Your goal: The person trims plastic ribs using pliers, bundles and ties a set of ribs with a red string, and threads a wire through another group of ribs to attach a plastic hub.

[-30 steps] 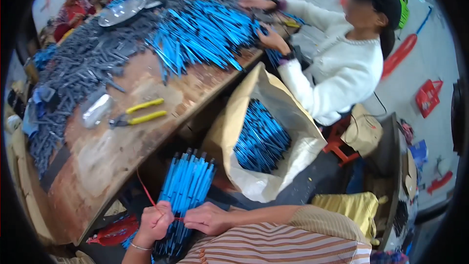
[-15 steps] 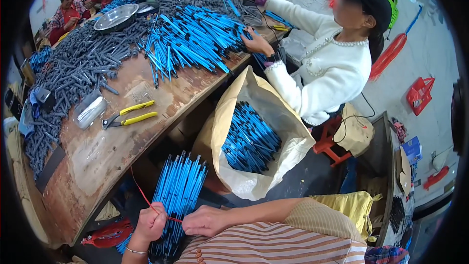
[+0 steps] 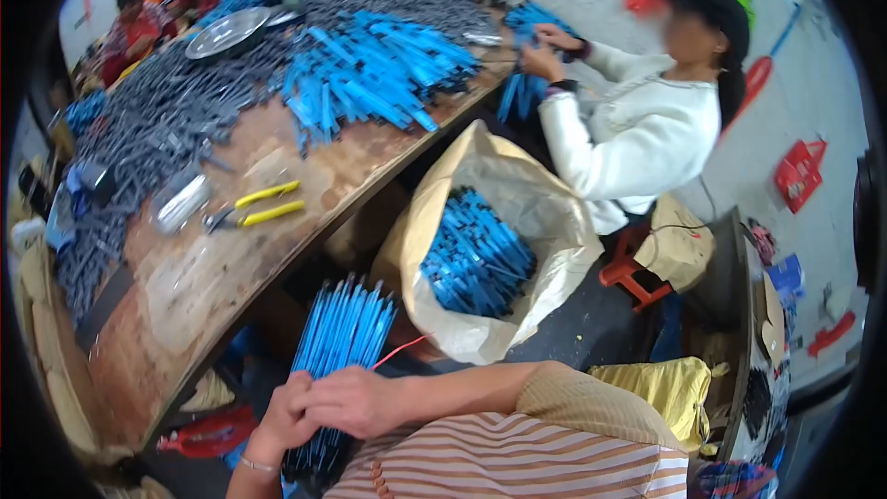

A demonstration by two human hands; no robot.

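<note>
Against my lap stands a bundle of slim blue rods (image 3: 346,323) with dark tips, leaning slightly. My left hand (image 3: 285,414) is closed at the bundle's near side, a bracelet on its wrist. Over it my right hand (image 3: 356,402) crosses, its fingers curled and meeting those of the left in front of the rods. A thin red string (image 3: 399,351) runs out beside the right hand, up and to the right. Where the string passes round the bundle is hidden by my hands. Motion blurs the fingertips.
A big paper sack (image 3: 499,337) of blue rods stands ahead. The wooden table (image 3: 176,305) holds yellow-handled pliers (image 3: 268,203), grey parts (image 3: 176,120), a metal bowl (image 3: 226,34) and a blue rod heap (image 3: 370,74). A co-worker in white (image 3: 637,129) sits at right; others work behind.
My hands have come together, the right now crossing over the left. The string's free end swung from upper left to upper right. The co-worker's hands drew together over blue rods at the table's edge.
</note>
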